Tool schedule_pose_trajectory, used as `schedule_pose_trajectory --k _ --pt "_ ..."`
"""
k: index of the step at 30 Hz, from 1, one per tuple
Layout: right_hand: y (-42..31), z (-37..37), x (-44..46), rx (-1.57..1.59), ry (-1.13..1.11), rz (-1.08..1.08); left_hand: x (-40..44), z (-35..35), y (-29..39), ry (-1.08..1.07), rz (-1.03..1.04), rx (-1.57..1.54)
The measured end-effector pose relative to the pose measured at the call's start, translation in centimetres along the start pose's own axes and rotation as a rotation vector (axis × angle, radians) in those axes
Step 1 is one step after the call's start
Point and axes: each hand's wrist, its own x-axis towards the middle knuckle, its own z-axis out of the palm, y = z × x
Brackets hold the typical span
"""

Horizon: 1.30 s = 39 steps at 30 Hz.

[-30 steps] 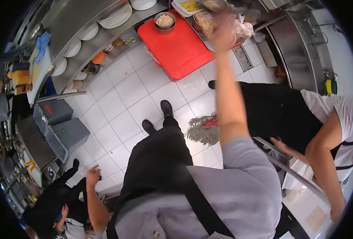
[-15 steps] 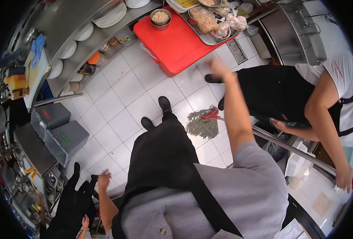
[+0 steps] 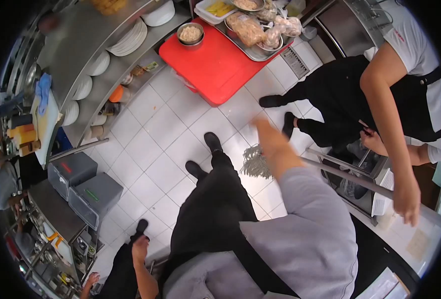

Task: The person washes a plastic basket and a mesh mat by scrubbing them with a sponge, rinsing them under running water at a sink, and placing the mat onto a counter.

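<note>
My right hand (image 3: 261, 123) is stretched forward over the tiled floor, smeared by motion, so its fingers cannot be made out. Behind that forearm, a grey string mop (image 3: 256, 162) lies on the floor, partly hidden. Ahead of the hand stands a red lidded bin (image 3: 215, 60); a gap of floor separates them. My left hand (image 3: 140, 248) hangs low at my left side, fingers loosely apart, with nothing visible in it. Close to it in view is the dark shoe (image 3: 140, 228) of another person.
On the red bin are a metal bowl of chopped food (image 3: 190, 34) and a tray (image 3: 257, 52) with bagged food. Plates (image 3: 130, 40) line the left shelf. Grey bins (image 3: 96, 197) stand at left. A co-worker (image 3: 340, 94) stands at right beside a metal rail (image 3: 350, 177).
My view has shifted. My right hand has swung back from near the red bin. The co-worker at right has stepped, with both arms moved. My left hand is lower in view.
</note>
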Motion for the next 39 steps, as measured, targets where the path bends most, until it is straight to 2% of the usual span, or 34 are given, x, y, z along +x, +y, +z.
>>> schedule_pose_trajectory --k 1,3,4,6,7,9,10,11,12,13,14,15,16,17,18,19,20,21,22,24,26,27,29,30,32,35,39 --pt "-1.0 8.8 -5.0 -0.021 -0.248 -0.017 -0.9 0.4 -1.4 0.010 -0.118 -0.147" --pt "-2.6 17.5 -16.4 0.031 -0.528 -0.045 -3.7 0.7 1.5 -0.044 0.095 0.281" --pt "-2.8 19.4 -21.1 0.049 -0.626 -0.037 -4.4 1.6 1.7 -0.021 -0.036 0.045" --pt "-2.4 19.9 -27.4 0.060 -0.861 -0.019 -5.0 3.6 1.6 -0.015 -0.224 -0.242" --pt "-2.6 18.9 -28.4 0.068 -0.849 -0.004 -3.7 3.4 2.3 -0.025 -0.206 -0.239" --pt "-4.1 14.0 -30.3 -0.002 -0.968 -0.065 -1.2 3.1 5.7 -0.269 -0.030 0.334" --pt "-3.1 16.8 -28.8 0.017 -0.931 -0.025 -0.1 3.1 7.6 -0.375 0.063 0.618" --pt "-3.5 15.7 -27.8 0.050 -0.731 0.019 0.5 4.0 10.4 -0.145 0.150 0.775" --pt "-3.6 16.4 -25.2 0.103 -0.560 0.060 6.3 4.2 5.7 -0.108 0.201 0.708" --pt "-5.6 9.6 -24.4 0.144 -0.395 0.003 10.5 4.4 6.1 -0.101 0.187 0.696" --pt "-5.8 11.2 -20.1 0.193 -0.245 0.085 14.3 4.5 7.7 -0.124 0.213 0.657" --pt "-7.6 6.5 -18.8 0.272 -0.109 0.063 13.7 4.4 13.2 -0.051 0.333 0.524" --pt "-8.4 4.2 -15.5 0.270 -0.074 -0.075 14.8 4.3 17.3 -0.105 0.320 0.525" --pt "-9.5 2.2 -13.1 0.444 0.125 -0.093 17.0 4.6 19.9 -0.073 0.481 0.609" --pt "-11.9 -3.1 -14.0 0.610 0.270 -0.144 17.7 4.9 22.8 -0.047 0.582 0.456" --pt "-14.2 -8.3 -15.5 0.740 0.270 -0.193 16.6 4.6 26.9 -0.067 0.612 0.345" --pt "-17.0 -13.9 -19.1 0.746 0.420 -0.239 14.9 4.4 30.7 -0.090 0.593 0.178" --pt "-18.2 -16.1 -19.9 1.094 0.334 -0.319 13.4 4.2 33.9 -0.128 0.582 -0.003" --pt "-19.4 -18.2 -20.5 1.436 0.227 -0.397 11.4 3.8 36.8 -0.253 0.560 -0.236" --pt "-22.3 -23.4 -26.5 1.762 0.170 -0.552 9.6 2.9 40.1 -0.358 0.637 -0.541" --pt "-24.5 -25.7 -30.6 1.922 0.218 -0.714 7.5 1.0 42.7 -0.660 0.700 -0.877" --pt "-24.8 -26.2 -31.6 1.916 0.193 -0.790 5.7 0.0 43.1 -0.646 0.713 -0.886" --pt "-25.6 -26.8 -33.3 1.909 0.205 -0.793 2.1 -1.9 43.9 -1.248 0.826 -1.347" --pt "-25.8 -27.1 -33.9 1.916 0.222 -0.776 0.8 -2.8 43.8 -1.245 0.837 -1.347" --pt "-25.9 -27.1 -34.7 1.900 0.196 -0.782 -1.4 -4.0 43.1 -0.937 1.126 -1.050" --pt "-25.7 -27.3 -35.1 1.845 0.226 -0.748 -2.8 -5.2 42.9 -1.004 1.167 -1.110" --pt "-24.8 -27.7 -34.1 1.822 0.221 -0.790 -2.9 -5.9 43.9 -1.097 1.122 -1.195"
